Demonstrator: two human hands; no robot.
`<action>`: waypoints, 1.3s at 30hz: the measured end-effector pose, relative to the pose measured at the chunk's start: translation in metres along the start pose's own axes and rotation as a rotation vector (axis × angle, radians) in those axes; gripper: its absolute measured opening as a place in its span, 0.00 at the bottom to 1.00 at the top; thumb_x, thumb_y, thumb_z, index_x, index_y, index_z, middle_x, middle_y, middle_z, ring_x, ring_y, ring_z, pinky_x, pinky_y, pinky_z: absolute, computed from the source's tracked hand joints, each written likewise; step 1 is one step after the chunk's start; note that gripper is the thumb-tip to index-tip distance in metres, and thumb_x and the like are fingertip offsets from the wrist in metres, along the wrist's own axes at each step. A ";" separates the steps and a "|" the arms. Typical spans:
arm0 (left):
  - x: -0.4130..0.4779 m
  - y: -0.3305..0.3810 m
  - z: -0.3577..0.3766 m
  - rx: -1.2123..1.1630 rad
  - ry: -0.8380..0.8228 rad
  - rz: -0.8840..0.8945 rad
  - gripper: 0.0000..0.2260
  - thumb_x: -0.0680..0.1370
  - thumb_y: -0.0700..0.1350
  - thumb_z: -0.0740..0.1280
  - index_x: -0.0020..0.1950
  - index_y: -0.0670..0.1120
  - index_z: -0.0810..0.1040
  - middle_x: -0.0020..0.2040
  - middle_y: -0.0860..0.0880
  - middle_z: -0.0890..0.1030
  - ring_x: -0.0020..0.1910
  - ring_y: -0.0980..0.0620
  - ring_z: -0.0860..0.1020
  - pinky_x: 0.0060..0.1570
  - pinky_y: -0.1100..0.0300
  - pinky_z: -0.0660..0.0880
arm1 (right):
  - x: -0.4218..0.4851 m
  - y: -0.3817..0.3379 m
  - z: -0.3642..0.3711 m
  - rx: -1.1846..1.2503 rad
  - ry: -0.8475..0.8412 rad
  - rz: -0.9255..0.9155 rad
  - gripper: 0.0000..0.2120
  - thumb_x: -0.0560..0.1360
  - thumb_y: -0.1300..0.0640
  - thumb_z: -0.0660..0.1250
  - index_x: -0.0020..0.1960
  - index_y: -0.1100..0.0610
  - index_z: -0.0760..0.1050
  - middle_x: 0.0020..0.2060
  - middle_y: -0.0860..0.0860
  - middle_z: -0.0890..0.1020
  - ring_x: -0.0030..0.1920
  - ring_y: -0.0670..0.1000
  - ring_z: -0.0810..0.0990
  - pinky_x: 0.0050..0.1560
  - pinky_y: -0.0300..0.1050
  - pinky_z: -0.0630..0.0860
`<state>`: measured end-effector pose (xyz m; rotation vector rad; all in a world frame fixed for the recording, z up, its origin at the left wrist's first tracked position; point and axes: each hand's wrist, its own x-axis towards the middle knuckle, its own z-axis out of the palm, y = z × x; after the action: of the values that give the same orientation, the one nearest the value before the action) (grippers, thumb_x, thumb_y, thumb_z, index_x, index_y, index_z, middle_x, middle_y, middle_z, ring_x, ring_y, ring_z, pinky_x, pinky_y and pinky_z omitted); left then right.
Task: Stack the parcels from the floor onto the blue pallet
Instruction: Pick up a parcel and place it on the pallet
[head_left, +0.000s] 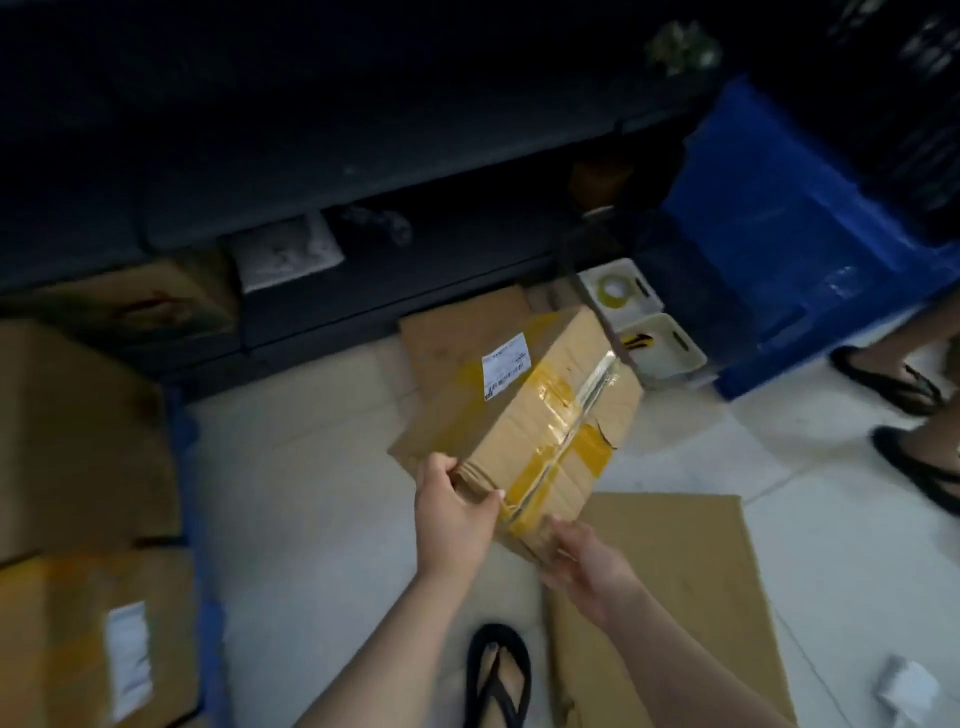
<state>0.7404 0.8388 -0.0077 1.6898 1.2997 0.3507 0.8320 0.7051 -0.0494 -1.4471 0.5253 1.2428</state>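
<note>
parcel: long axis runs away from us, to right | left hand grips near corner | right hand touches near end, curl we cannot tell

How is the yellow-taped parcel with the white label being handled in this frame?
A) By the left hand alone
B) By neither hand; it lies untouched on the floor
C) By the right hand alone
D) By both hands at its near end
D: the left hand grips the near corner of the parcel, while the right hand holds the near lower edge.
</note>
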 end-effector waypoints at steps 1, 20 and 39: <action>-0.009 -0.012 -0.025 -0.008 0.049 -0.005 0.22 0.66 0.43 0.77 0.55 0.43 0.71 0.50 0.51 0.71 0.47 0.55 0.72 0.43 0.74 0.63 | -0.004 0.013 0.021 -0.051 -0.041 0.020 0.10 0.75 0.54 0.67 0.53 0.57 0.77 0.44 0.52 0.80 0.44 0.51 0.78 0.44 0.46 0.75; -0.293 -0.218 -0.311 -0.085 0.473 -0.300 0.19 0.66 0.46 0.75 0.47 0.55 0.67 0.46 0.58 0.74 0.43 0.59 0.75 0.39 0.68 0.71 | -0.195 0.341 0.157 -0.538 -0.303 0.225 0.22 0.72 0.45 0.68 0.61 0.55 0.74 0.56 0.55 0.80 0.51 0.54 0.80 0.50 0.49 0.75; -0.445 -0.268 -0.237 0.029 0.536 -0.506 0.10 0.74 0.45 0.66 0.53 0.48 0.70 0.60 0.53 0.72 0.52 0.53 0.75 0.45 0.65 0.70 | -0.228 0.470 0.062 -0.509 -0.237 0.462 0.22 0.77 0.46 0.61 0.64 0.60 0.73 0.60 0.61 0.77 0.60 0.60 0.76 0.57 0.56 0.76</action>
<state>0.2389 0.5686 0.0341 1.2610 2.0727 0.4982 0.3291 0.5514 -0.0437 -1.6103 0.4079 1.9975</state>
